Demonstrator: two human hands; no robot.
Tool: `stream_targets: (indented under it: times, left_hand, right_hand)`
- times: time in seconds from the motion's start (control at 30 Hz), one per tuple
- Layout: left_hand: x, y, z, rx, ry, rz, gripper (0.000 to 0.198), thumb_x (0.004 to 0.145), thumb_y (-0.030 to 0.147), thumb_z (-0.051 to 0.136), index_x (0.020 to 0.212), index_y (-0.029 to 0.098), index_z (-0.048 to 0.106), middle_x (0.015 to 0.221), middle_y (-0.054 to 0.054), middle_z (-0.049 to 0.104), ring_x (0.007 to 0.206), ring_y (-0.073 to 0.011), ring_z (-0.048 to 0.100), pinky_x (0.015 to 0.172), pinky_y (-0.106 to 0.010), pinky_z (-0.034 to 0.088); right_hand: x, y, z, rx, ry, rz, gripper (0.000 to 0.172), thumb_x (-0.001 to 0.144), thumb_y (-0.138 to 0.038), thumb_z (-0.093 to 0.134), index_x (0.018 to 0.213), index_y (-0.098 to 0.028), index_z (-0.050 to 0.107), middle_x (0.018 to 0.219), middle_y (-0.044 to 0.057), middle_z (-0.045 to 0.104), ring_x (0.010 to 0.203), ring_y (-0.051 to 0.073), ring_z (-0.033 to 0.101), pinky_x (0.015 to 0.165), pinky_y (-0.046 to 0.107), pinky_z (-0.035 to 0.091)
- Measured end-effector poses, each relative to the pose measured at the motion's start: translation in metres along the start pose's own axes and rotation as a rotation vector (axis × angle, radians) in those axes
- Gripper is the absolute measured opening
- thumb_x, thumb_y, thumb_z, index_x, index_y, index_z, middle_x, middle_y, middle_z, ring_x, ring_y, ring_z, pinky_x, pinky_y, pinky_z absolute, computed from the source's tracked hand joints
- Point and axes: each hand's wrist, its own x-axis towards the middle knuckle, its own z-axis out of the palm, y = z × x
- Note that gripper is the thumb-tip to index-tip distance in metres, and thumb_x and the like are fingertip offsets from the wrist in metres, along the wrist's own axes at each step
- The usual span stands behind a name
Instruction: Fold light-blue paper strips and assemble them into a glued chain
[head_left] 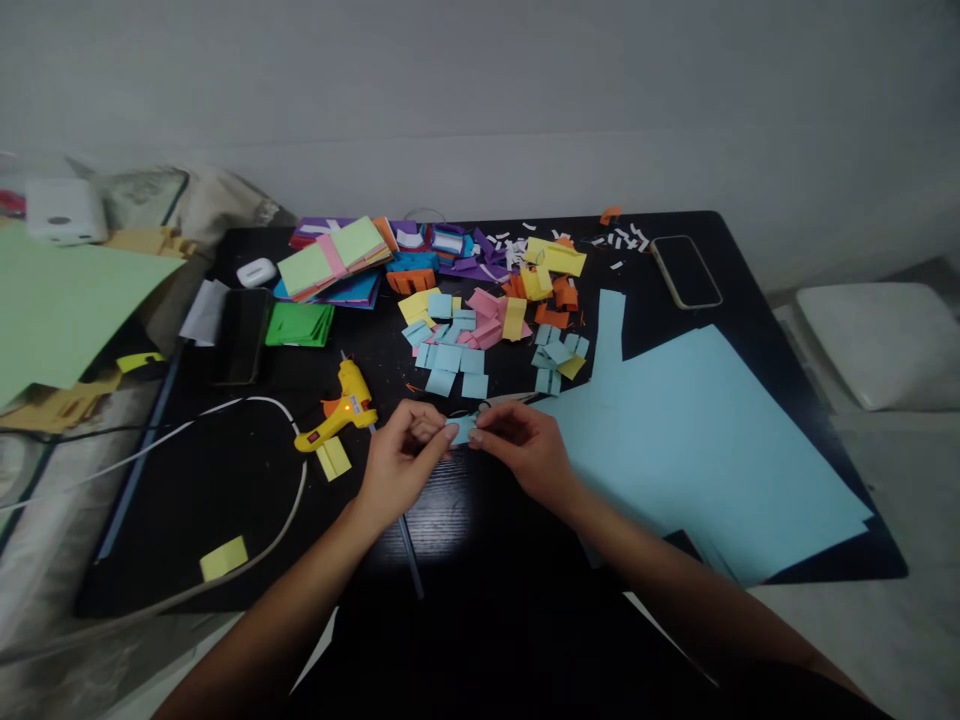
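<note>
Between my two hands is a small light blue paper piece (461, 430), held above the middle of the black table. My left hand (409, 450) pinches its left end between thumb and fingers. At its right end, my right hand (525, 445) grips with thumb and fingertips. Just beyond my fingers lie scissors (510, 398), partly hidden by my right hand. Several cut light blue paper squares (448, 358) are spread past them, with more folded blue pieces (551, 355) to the right. A yellow glue gun (341, 410) with a small lit light rests left of my left hand.
Large light blue sheets (697, 440) cover the right side, with a phone (686, 272) behind them. Stacked coloured papers (337, 260), green paper (300, 325) and a dark phone (241, 335) lie back left. A white cable (296, 500) loops across the left side.
</note>
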Motion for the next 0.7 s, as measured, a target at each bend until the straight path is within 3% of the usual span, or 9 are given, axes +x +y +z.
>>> stream_targets:
  times: [0.23, 0.47, 0.7]
  left_hand:
    - [0.0006, 0.0002, -0.0002, 0.059, 0.015, 0.061, 0.011, 0.093, 0.021, 0.077, 0.095, 0.019, 0.066, 0.076, 0.003, 0.073, 0.062, -0.0092, 0.070, 0.062, -0.019, 0.059]
    - [-0.0001, 0.0016, 0.0020, -0.023, -0.020, 0.000, 0.021, 0.089, 0.025, 0.081, 0.101, 0.020, 0.065, 0.085, -0.001, 0.074, 0.070, -0.0121, 0.072, 0.068, -0.024, 0.062]
    - [0.0029, 0.0073, -0.0004, -0.023, -0.060, 0.041, 0.005, 0.092, 0.019, 0.078, 0.096, 0.019, 0.075, 0.089, -0.003, 0.073, 0.068, -0.0110, 0.071, 0.065, -0.023, 0.062]
  right_hand:
    - [0.0006, -0.0014, -0.0008, 0.008, -0.092, 0.021, 0.031, 0.071, -0.039, 0.095, 0.091, -0.023, 0.077, 0.085, 0.000, 0.077, 0.081, 0.017, 0.074, 0.082, 0.032, 0.063]
    - [0.0000, -0.0010, -0.0001, -0.020, -0.025, -0.008, 0.029, 0.072, -0.044, 0.094, 0.086, -0.023, 0.079, 0.085, 0.002, 0.079, 0.079, 0.019, 0.074, 0.081, 0.035, 0.063]
    - [0.0000, -0.0004, -0.0015, -0.083, -0.039, -0.119, 0.008, 0.078, -0.030, 0.088, 0.083, -0.027, 0.082, 0.086, 0.002, 0.078, 0.084, 0.019, 0.073, 0.082, 0.036, 0.061]
